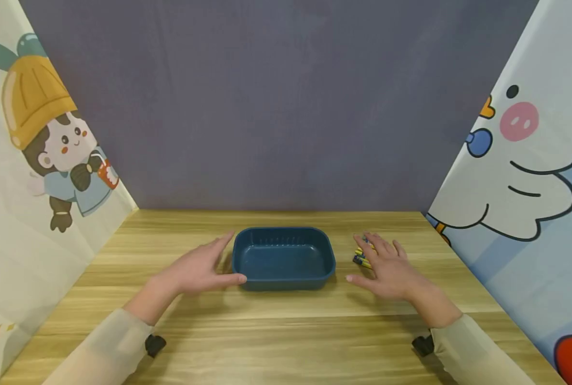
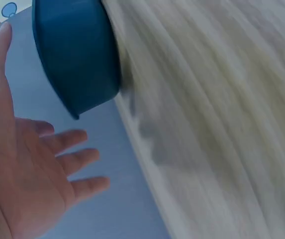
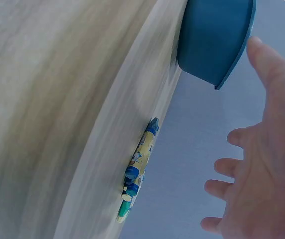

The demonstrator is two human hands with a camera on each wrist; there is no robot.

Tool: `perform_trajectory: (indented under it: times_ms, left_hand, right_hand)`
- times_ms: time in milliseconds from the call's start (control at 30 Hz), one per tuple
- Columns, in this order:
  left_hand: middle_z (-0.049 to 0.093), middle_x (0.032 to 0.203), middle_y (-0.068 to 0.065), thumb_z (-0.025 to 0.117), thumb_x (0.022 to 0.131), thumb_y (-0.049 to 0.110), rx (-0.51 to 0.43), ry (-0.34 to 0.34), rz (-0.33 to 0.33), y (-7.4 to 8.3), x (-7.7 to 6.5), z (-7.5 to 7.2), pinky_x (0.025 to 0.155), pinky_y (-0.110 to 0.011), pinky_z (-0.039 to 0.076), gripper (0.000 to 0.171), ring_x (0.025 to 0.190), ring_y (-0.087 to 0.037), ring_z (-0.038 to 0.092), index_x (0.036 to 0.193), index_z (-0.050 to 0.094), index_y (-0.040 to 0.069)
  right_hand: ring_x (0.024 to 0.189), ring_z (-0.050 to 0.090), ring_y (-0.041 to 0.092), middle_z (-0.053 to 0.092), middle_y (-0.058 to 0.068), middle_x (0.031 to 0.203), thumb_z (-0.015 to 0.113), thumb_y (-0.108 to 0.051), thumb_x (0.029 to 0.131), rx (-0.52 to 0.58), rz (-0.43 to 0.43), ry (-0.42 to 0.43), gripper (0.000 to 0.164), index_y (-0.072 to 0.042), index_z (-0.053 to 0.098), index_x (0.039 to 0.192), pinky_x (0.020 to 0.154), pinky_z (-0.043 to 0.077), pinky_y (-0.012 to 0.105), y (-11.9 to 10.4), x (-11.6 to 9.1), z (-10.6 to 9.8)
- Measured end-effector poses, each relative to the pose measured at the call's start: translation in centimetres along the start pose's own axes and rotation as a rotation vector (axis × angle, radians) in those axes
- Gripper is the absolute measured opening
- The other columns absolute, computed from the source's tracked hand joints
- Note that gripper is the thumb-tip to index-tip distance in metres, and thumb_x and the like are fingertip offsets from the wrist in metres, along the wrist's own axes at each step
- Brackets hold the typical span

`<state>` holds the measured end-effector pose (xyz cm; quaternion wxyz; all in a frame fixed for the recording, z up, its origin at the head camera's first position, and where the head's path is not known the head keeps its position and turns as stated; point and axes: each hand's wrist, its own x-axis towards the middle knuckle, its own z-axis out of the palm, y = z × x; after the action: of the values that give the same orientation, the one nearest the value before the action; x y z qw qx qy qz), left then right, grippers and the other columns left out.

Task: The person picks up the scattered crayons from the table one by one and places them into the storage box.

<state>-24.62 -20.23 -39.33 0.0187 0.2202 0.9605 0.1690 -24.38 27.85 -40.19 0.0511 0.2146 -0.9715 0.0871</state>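
Observation:
A dark blue rectangular plastic bin (image 1: 283, 285) stands on the wooden table. Beside its left end is my left hand (image 1: 194, 271), fingers spread; in the head view the thumb tip overlaps the bin's front left corner, while the left wrist view shows a gap between hand (image 2: 30, 169) and bin (image 2: 77, 55). Several crayons (image 1: 361, 260) in yellow and blue wrappers lie right of the bin, partly hidden under my right hand (image 1: 389, 271). That hand hovers with fingers spread and holds nothing. From the right wrist, the crayons (image 3: 141, 154) lie on the tabletop, one with a green end.
The wooden tabletop (image 1: 276, 342) runs back to a plain grey-purple panel (image 1: 286, 107). Printed cartoon sheets stand at the left (image 1: 35, 240) and right (image 1: 517, 214) sides of the table.

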Motion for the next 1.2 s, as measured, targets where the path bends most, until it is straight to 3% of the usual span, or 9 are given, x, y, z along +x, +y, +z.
perform_trajectory:
  times_ms: [100, 267, 500, 600, 733, 867, 1000, 1200]
  left_hand:
    - [0.029, 0.180, -0.019, 0.061, 0.088, 0.093, -0.088, -0.066, -0.021, 0.0, 0.9, 0.3, 0.126, -0.065, 0.039, 0.129, 0.161, -0.045, 0.040, 0.179, 0.007, 0.021]
    - [0.023, 0.183, -0.014, 0.063, 0.088, 0.091, -0.151, -0.139, -0.072, 0.0, 2.1, 1.1, 0.126, -0.064, 0.040, 0.128, 0.161, -0.043, 0.042, 0.178, -0.004, 0.030]
    - [0.028, 0.180, -0.021, 0.064, 0.091, 0.088, -0.214, -0.179, -0.092, -0.1, 2.5, 1.3, 0.122, -0.064, 0.044, 0.128, 0.156, -0.044, 0.048, 0.177, -0.012, 0.031]
    - [0.040, 0.173, -0.026, 0.065, 0.091, 0.086, -0.225, -0.193, -0.096, -0.1, 2.5, 1.3, 0.119, -0.063, 0.046, 0.127, 0.149, -0.044, 0.056, 0.177, -0.013, 0.033]
    - [0.055, 0.160, -0.031, 0.066, 0.092, 0.085, -0.241, -0.200, -0.100, -0.1, 2.7, 1.4, 0.115, -0.062, 0.050, 0.127, 0.137, -0.041, 0.065, 0.176, -0.014, 0.034]
    - [0.052, 0.163, -0.031, 0.068, 0.092, 0.083, -0.260, -0.199, -0.101, -0.2, 2.7, 1.6, 0.116, -0.062, 0.049, 0.128, 0.137, -0.041, 0.065, 0.176, -0.014, 0.034]
    - [0.056, 0.159, -0.030, 0.069, 0.092, 0.082, -0.268, -0.200, -0.104, -0.3, 2.5, 1.7, 0.115, -0.061, 0.051, 0.127, 0.136, -0.040, 0.066, 0.176, -0.014, 0.034]
    - [0.059, 0.157, -0.030, 0.069, 0.093, 0.081, -0.276, -0.199, -0.103, -0.4, 2.4, 1.7, 0.115, -0.061, 0.051, 0.126, 0.138, -0.040, 0.066, 0.177, -0.014, 0.034]
  right_hand:
    - [0.159, 0.034, 0.056, 0.031, 0.025, 0.177, 0.064, -0.069, 0.103, -0.005, -0.002, 0.018, 0.097, -0.015, 0.028, 0.175, 0.122, 0.017, 0.084, 0.2, -0.2, 0.0]
    - [0.157, 0.036, 0.058, 0.030, 0.025, 0.177, 0.065, -0.068, 0.102, 0.000, 0.006, 0.014, 0.098, -0.013, 0.029, 0.175, 0.122, 0.017, 0.085, 0.4, -0.4, 0.0]
    - [0.156, 0.036, 0.058, 0.032, 0.026, 0.176, 0.066, -0.066, 0.102, 0.010, 0.014, 0.027, 0.099, -0.013, 0.027, 0.175, 0.122, 0.016, 0.084, 1.2, -0.4, 0.0]
    - [0.154, 0.040, 0.058, 0.036, 0.028, 0.173, 0.065, -0.064, 0.104, 0.022, 0.033, 0.047, 0.094, -0.011, 0.030, 0.174, 0.120, 0.021, 0.083, 2.0, -0.3, -0.3]
    - [0.145, 0.050, 0.058, 0.045, 0.032, 0.166, 0.061, -0.056, 0.110, 0.069, 0.086, 0.071, 0.081, -0.006, 0.038, 0.170, 0.116, 0.036, 0.079, 4.2, 0.2, -0.6]
    - [0.134, 0.060, 0.057, 0.054, 0.035, 0.157, 0.058, -0.042, 0.115, 0.217, 0.119, 0.072, 0.064, 0.001, 0.049, 0.162, 0.105, 0.051, 0.073, 8.0, 1.1, -0.4]
    - [0.125, 0.067, 0.050, 0.066, 0.030, 0.146, 0.059, -0.030, 0.116, 0.347, 0.147, 0.053, 0.050, 0.004, 0.060, 0.153, 0.100, 0.057, 0.065, 11.3, 2.0, 0.2]
    - [0.116, 0.071, 0.043, 0.068, 0.030, 0.144, 0.060, -0.026, 0.116, 0.384, 0.212, 0.031, 0.041, 0.002, 0.068, 0.145, 0.096, 0.059, 0.059, 13.9, 3.6, 1.0]
